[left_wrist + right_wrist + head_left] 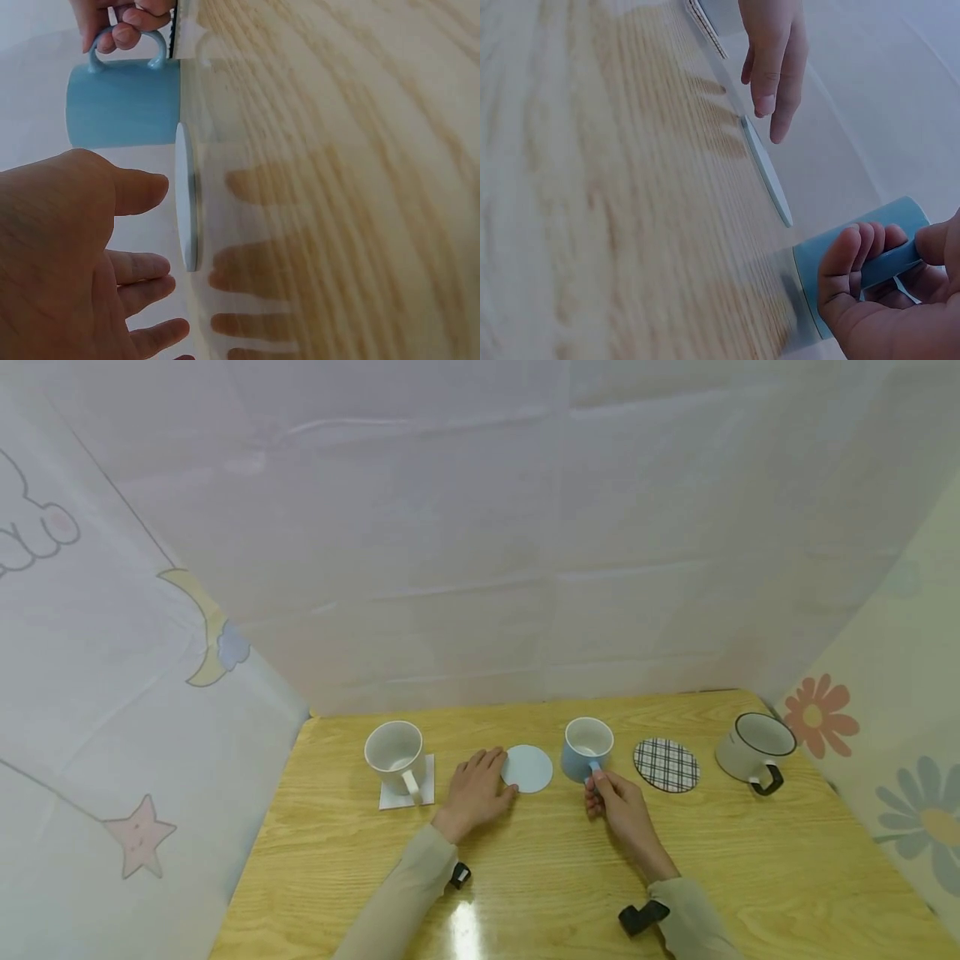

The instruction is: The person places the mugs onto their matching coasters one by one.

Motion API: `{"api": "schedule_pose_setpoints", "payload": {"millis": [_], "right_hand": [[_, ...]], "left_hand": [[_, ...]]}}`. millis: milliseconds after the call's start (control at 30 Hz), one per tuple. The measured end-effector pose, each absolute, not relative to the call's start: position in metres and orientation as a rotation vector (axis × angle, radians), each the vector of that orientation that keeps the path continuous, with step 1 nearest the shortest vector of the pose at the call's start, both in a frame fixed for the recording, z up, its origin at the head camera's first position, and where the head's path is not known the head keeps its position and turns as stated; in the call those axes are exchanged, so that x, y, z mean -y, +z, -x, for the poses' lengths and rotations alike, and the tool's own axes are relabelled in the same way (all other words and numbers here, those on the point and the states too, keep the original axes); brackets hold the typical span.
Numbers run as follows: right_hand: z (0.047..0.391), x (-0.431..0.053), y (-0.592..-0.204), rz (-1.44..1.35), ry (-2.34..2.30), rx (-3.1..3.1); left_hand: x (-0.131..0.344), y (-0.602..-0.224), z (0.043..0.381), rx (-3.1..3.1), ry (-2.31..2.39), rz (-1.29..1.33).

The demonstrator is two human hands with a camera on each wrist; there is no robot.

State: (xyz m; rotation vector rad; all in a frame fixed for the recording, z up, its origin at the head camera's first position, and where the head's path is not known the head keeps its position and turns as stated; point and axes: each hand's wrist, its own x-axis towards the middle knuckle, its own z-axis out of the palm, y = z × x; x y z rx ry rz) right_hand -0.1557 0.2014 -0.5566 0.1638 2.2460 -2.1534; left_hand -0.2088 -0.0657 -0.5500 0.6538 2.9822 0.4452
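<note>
My right hand holds a light blue mug by its handle, fingers curled through and thumb pressing on top. Upright, the mug has its base right at the tabletop in the left wrist view. Left of it lies a round pale blue coaster, seen edge-on as a thin disc in both wrist views. My left hand is at this coaster's left side, palm down, thumb and fingers spread and nearly straight. In the left wrist view its fingertips come close to the coaster's edge, gripping nothing.
On the left, a white mug stands on a white square coaster. A round plaid coaster lies right of the blue mug, and beyond it stands a white mug with a black rim and handle. Cloth-covered walls border the wooden table.
</note>
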Motion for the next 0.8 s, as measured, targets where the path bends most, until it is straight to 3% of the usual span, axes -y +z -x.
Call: {"api": "schedule_pose_setpoints", "payload": {"millis": [800], "right_hand": [[0.156,-0.203,-0.559,-0.161,-2.151,-2.255]], "left_hand": [[0.064,-0.565,0.213,-2.909,0.433,-0.643]]}}
